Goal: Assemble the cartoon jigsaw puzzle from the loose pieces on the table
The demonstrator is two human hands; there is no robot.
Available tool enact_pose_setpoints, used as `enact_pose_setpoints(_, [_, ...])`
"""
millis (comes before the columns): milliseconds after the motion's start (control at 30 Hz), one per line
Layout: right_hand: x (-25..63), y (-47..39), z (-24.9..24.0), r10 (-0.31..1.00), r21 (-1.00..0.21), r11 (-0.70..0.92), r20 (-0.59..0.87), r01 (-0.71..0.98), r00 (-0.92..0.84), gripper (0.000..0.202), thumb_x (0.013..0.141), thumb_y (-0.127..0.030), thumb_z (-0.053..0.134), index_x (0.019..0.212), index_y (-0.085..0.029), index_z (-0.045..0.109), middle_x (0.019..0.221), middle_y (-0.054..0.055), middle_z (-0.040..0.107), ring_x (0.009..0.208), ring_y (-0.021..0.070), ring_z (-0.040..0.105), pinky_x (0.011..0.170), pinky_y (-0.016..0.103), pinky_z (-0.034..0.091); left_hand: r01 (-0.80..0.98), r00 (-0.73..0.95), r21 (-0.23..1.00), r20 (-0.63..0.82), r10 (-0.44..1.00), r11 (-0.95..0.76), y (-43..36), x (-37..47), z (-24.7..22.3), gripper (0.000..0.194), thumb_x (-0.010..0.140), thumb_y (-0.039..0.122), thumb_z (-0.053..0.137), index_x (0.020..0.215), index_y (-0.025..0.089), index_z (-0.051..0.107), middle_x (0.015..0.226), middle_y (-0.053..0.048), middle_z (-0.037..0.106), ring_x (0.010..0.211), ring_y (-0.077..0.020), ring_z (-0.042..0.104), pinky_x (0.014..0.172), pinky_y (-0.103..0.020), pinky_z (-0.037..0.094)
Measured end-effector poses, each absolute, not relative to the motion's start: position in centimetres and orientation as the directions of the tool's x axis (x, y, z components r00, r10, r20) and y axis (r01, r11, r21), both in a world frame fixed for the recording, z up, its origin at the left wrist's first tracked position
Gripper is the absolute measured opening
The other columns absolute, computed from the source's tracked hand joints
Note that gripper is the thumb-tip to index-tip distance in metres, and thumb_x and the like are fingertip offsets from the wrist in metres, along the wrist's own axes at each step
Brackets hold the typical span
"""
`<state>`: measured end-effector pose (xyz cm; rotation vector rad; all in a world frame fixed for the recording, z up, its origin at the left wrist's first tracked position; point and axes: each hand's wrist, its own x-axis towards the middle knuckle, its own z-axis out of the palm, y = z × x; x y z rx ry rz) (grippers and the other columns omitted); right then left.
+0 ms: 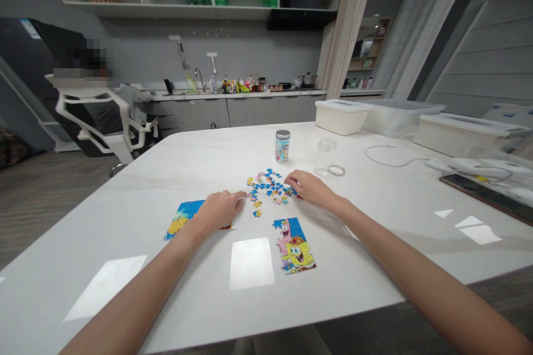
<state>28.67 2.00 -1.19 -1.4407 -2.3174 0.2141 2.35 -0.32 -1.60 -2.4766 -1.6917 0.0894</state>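
Many loose puzzle pieces (268,186) are lying on the white table (200,162) between the left hand (220,206) and the right hand (310,186), neither grip showing clearly enough to tell, and are probably handling like light, stiff, bendable card, best pinched by opposite edges.
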Motion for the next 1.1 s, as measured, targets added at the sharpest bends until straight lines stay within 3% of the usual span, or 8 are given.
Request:
enact_pose_setpoints(200, [30.2,3.2,-2.0,0.95,-0.237,0.281,0.208,0.93,-0.234,0.029,0.09,-0.015,0.04,0.1,-0.015,0.067,0.107,0.013,0.064,0.099,0.0235,0.06,0.083,0.031,0.043,0.902,0.412,-0.149,0.029,0.911,-0.404,-0.6,2.5,-1.4,0.041,0.095,0.032,0.029,0.125,0.032,0.056,0.081,-0.009,0.069,0.075,-0.0248,0.067,0.069,-0.034,0.046])
enact_pose_setpoints(367, [30.2,3.1,-2.6,0.937,-0.222,0.327,0.205,0.918,-0.284,0.026,0.09,-0.02,0.044,0.103,-0.014,0.066,0.105,0.012,0.064,0.097,0.0223,0.06,0.085,0.03,0.042,0.893,0.438,-0.125,0.012,0.899,-0.433,-0.9,2.7,-1.1,0.04,0.095,0.033,0.029,0.124,0.029,0.056,0.068,-0.006,0.066,0.071,-0.0218,0.066,0.068,-0.03,0.045])
enact_pose_setpoints(567, [28.6,3.1,-2.3,0.902,-0.154,0.383,0.276,0.911,-0.332,0.03,0.092,-0.021,0.042,0.115,-0.014,0.06,0.114,0.012,0.06,0.107,0.0217,0.056,0.089,0.031,0.043,0.891,0.436,-0.159,0.029,0.9,-0.426,-0.9,2.8,-1.4,0.038,0.095,0.032,0.03,0.126,0.026,0.051,0.078,-0.008,0.068,0.074,-0.0224,0.066,0.068,-0.031,0.045])
enact_pose_setpoints(733, [26.2,6.0,-1.4,0.897,-0.136,0.411,0.239,0.901,-0.373,0.033,0.09,-0.02,0.043,0.117,-0.015,0.061,0.118,0.012,0.059,0.11,0.0218,0.055,0.092,0.03,0.042,0.886,0.442,-0.171,0.025,0.897,-0.432,-0.9,2.8,-1.4,0.039,0.095,0.032,0.029,0.13,0.024,0.047,0.08,-0.009,0.069,0.076,-0.0244,0.067,0.069,-0.033,0.045])
enact_pose_setpoints(867, [24.8,8.5,-1.4,0.911,-0.147,0.392,0.198,0.908,-0.362,0.03,0.087,-0.022,0.049,0.111,-0.014,0.066,0.12,0.013,0.06,0.11,0.0232,0.056,0.091,0.029,0.043,0.887,0.434,-0.183,0.02,0.901,-0.424,-1.0,2.9,-1.1,0.041,0.095,0.031,0.03,0.132,0.022,0.043,0.081,-0.01,0.07,0.077,-0.0269,0.067,0.068,-0.034,0.046])
enact_pose_setpoints(1100, [24.6,9.7,-1.9,0.936,-0.178,0.348,0.122,0.921,-0.33,0.021,0.082,-0.019,0.055,0.093,-0.015,0.072,0.102,0.01,0.07,0.096,0.0218,0.063,0.077,0.026,0.047,0.885,0.443,-0.166,0.02,0.896,-0.434,-0.9,2.8,-1.2,0.04,0.095,0.032,0.031,0.131,0.022,0.044,0.079,-0.009,0.069,0.075,-0.0259,0.066,0.066,-0.033,0.044])
